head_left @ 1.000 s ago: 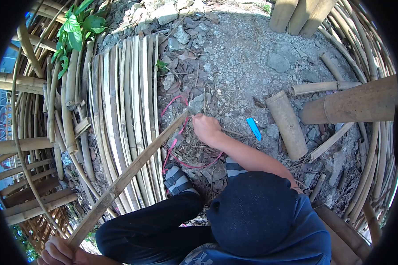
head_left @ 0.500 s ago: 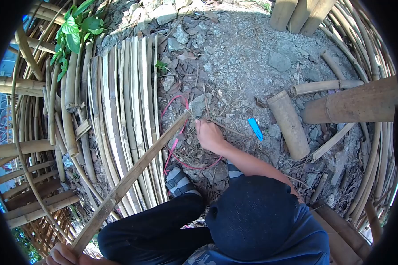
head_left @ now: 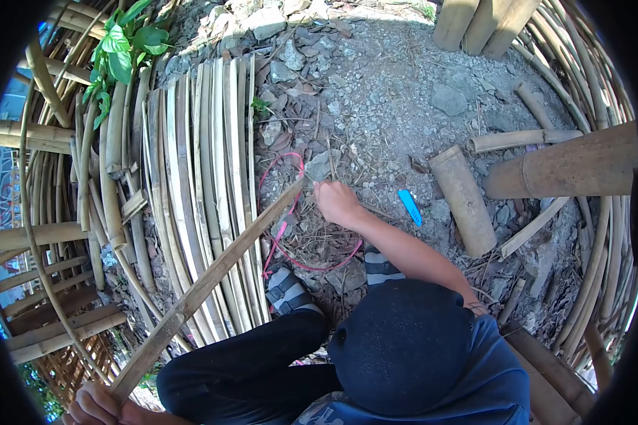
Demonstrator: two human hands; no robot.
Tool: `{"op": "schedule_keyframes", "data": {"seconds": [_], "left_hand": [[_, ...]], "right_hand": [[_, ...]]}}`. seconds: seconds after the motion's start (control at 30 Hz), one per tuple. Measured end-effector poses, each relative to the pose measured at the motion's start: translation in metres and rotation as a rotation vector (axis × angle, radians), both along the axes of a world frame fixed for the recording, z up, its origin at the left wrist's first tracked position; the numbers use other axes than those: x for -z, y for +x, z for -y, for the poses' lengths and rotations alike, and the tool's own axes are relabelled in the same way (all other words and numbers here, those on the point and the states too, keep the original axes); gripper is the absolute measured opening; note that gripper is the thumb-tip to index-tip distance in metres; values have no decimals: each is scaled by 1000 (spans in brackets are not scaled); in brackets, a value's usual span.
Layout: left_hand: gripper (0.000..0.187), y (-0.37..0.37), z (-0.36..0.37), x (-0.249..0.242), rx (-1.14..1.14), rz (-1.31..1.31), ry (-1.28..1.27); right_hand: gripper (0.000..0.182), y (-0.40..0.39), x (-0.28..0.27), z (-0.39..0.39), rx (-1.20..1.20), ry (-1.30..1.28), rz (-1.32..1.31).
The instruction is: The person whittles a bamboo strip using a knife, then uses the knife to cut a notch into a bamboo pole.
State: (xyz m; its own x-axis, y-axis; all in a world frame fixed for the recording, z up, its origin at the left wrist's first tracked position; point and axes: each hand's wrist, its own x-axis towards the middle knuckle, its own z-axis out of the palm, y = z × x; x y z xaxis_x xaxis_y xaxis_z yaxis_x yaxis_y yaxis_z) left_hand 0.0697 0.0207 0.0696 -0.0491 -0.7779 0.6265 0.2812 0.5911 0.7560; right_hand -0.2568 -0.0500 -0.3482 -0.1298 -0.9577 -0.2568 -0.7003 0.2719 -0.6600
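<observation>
A long split bamboo strip (head_left: 223, 265) lies diagonally across the view, from the lower left up to the middle. My left hand (head_left: 96, 405) is wrapped round its lower end. At the strip's upper tip is my right hand (head_left: 335, 203), its fingers closed beside the tip; what they pinch is too small to make out. A loop of pink cord (head_left: 319, 269) rests on the ground near the strip's upper part and my feet. To the right of my right hand lies a blue object (head_left: 410, 207) on the gravel.
Many bamboo slats (head_left: 213, 163) lie side by side at the left, partly under the strip. Short bamboo pieces (head_left: 463, 202) and a thick bamboo pole (head_left: 563, 166) are at the right. A dark cap (head_left: 404, 347) covers much of the bottom. Bamboo fencing curves round both sides.
My right hand has shifted slightly up and stays near the strip's tip. My left hand has moved a little up, still gripping the strip. The right forearm has also risen slightly.
</observation>
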Motion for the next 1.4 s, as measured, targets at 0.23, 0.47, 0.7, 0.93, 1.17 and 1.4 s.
{"op": "schedule_keyframes", "data": {"seconds": [0.23,0.47,0.7,0.93,1.17,1.4], "left_hand": [[24,-27,-4,7,-245,-65,-43],[25,-33,-4,9,-172,-151,-49],[27,-44,-8,19,-245,-124,80],[24,-28,-9,24,-154,-127,109],[36,8,-8,-2,30,-3,48],[37,35,-10,-52,-82,-68,-31]], "right_hand": [[52,5,-34,-13,-7,-6,43],[46,7,-26,-3,-44,-17,-67],[39,1,2,11,-86,-1,-154],[56,-32,-8,3,158,14,100],[57,-110,-46,-28,68,225,404],[50,-159,-153,-51,-304,209,-385]]}}
